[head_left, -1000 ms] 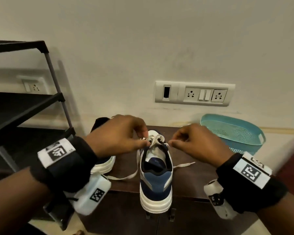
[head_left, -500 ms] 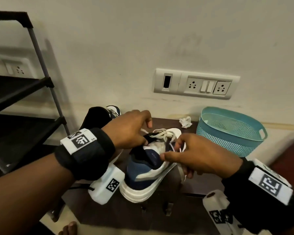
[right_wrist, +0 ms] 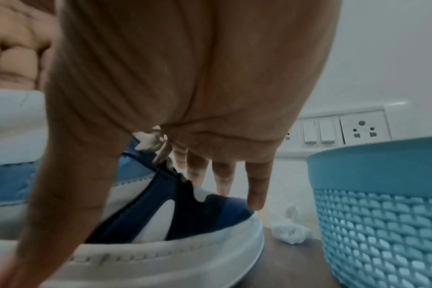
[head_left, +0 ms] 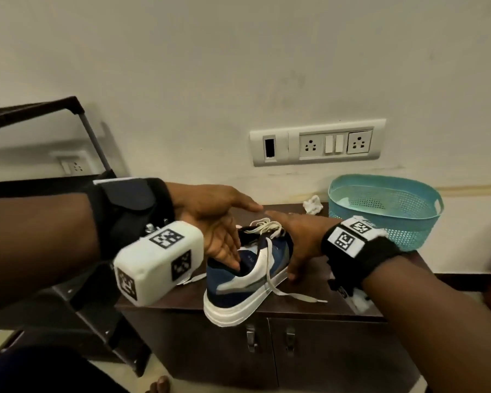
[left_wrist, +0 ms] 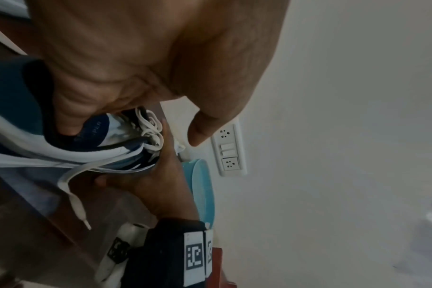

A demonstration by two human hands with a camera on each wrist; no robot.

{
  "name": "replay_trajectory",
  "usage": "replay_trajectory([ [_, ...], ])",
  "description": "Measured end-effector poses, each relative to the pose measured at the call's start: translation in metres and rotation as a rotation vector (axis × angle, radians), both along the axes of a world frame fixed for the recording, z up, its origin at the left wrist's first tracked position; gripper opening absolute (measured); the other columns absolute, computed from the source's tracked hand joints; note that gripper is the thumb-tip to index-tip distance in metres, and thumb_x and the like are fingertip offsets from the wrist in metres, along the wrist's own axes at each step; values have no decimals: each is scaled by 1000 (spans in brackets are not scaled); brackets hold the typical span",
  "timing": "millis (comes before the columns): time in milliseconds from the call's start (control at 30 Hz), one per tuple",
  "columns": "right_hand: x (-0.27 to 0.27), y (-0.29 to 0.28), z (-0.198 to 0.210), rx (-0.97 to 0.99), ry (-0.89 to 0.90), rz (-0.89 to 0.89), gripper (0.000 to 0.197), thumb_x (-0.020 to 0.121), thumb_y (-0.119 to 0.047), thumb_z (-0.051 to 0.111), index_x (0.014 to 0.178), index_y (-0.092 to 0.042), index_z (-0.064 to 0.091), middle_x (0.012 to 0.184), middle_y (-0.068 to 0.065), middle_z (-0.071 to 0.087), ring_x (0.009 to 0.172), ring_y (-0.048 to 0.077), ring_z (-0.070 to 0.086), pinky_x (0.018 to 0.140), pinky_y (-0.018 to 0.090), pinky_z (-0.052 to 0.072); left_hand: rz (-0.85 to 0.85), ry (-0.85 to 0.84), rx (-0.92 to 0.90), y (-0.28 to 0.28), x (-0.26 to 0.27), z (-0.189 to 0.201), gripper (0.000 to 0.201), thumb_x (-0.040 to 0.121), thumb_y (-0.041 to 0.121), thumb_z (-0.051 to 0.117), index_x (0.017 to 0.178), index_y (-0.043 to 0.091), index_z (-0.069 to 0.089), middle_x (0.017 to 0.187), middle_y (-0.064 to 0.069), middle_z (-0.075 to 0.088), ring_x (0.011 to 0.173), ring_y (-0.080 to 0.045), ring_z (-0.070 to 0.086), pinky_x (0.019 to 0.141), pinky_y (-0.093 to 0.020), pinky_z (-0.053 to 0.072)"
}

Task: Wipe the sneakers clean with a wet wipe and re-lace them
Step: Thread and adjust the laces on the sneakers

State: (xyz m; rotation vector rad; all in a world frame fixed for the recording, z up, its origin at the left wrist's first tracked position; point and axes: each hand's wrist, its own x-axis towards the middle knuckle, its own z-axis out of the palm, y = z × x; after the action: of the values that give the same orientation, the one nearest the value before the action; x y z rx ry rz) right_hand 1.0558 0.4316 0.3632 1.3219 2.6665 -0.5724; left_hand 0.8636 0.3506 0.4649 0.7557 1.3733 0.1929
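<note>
Head view: the sneaker (head_left: 245, 275) is held tilted on the dark cabinet top (head_left: 304, 303), heel overhanging the front edge. The fingers of the left hand (head_left: 219, 225) are tucked into the collar at the heel, thumb stretched out above; the shoe is hooked rather than clamped. The right hand (head_left: 301, 236) is laid with straight fingers along the far side of the upper, thumb down beside the sole. A loose lace end (head_left: 292, 295) trails out below that thumb. A crumpled wipe (head_left: 312, 204) lies beyond the fingertips, and a teal basket (head_left: 386, 211) just past the right wrist.

Left wrist view: the fingertips are seen sunk inside the heel opening of the sneaker (left_wrist: 69, 140), with the knotted laces (left_wrist: 152, 132) just ahead of them.

Right wrist view: straight fingers (right_wrist: 255, 187) are rested on the toe of the sneaker (right_wrist: 180, 214).

The shoe appears laced and is probably being set down or turned. The sole should be lowered flat and well back from the edge, with the trailing lace kept clear of it.
</note>
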Motion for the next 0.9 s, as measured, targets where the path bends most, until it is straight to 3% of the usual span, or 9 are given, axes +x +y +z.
replay_trajectory([
  [100, 0, -2, 0, 93, 45, 28, 112, 53, -40, 98, 146, -33, 38, 135, -3, 55, 126, 24, 56, 102, 39, 50, 3, -11, -38, 2, 9, -10, 52, 82, 36, 66, 113, -4, 60, 110, -24, 67, 108, -36, 61, 109, -43, 42],
  [200, 3, -16, 1, 229, -105, 57, 108, 52, -68, 88, 143, -37, 41, 128, 2, 50, 119, 26, 52, 98, 42, 48, 27, 18, -61, 3, 5, -22, 46, 85, 36, 64, 117, 3, 61, 122, -19, 61, 116, -33, 56, 113, -40, 39],
  [267, 5, -28, 2, 278, -173, 53, 98, 50, -82, 80, 130, -31, 53, 120, 4, 51, 112, 26, 52, 94, 42, 47, 36, 54, -38, 1, 7, -30, 33, 93, 36, 58, 106, 6, 64, 115, -15, 64, 108, -29, 58, 109, -34, 39],
  [367, 10, -47, -3, 353, -217, 17, 109, 47, -94, 68, 123, -17, 54, 121, 5, 51, 112, 26, 51, 100, 45, 43, 137, 111, 58, 2, 13, -43, 27, 99, 27, 52, 84, 8, 64, 78, -8, 70, 66, -15, 59, 70, -22, 49],
  [433, 16, -59, -11, 324, -175, -36, 114, 46, -96, 66, 125, -16, 46, 124, 5, 52, 114, 27, 53, 99, 45, 44, 170, 136, 110, 5, 14, -48, 32, 102, 20, 49, 76, 5, 61, 68, -8, 68, 51, -16, 62, 49, -19, 48],
  [567, 31, -76, -24, 170, -54, -127, 120, 48, -88, 76, 134, -19, 29, 127, 5, 62, 110, 28, 63, 88, 39, 52, 140, 133, 119, 9, 10, -51, 17, 100, 19, 52, 91, 8, 60, 84, -9, 68, 67, -19, 62, 59, -26, 49],
  [667, 35, -85, -28, 156, -20, -162, 137, 49, -82, 80, 152, -23, 12, 148, 6, 47, 129, 29, 52, 103, 44, 49, 55, 137, 131, 8, 9, -52, 27, 104, 16, 47, 83, 7, 62, 71, -5, 70, 49, -12, 61, 47, -19, 47],
  [733, 36, -89, -30, 148, 13, -194, 141, 50, -79, 82, 155, -26, 5, 155, 4, 40, 136, 27, 46, 108, 45, 45, 33, 180, 169, 8, 12, -54, 33, 107, 14, 43, 81, 7, 62, 65, -3, 68, 42, -9, 57, 43, -17, 44],
  [900, 33, -100, -37, 219, 39, -253, 144, 51, -78, 80, 158, -28, -2, 157, -1, 38, 139, 25, 41, 112, 50, 39, 36, 233, 170, 17, 12, -56, 31, 107, 19, 35, 90, 10, 59, 66, -3, 66, 63, -17, 62, 55, -21, 49],
])
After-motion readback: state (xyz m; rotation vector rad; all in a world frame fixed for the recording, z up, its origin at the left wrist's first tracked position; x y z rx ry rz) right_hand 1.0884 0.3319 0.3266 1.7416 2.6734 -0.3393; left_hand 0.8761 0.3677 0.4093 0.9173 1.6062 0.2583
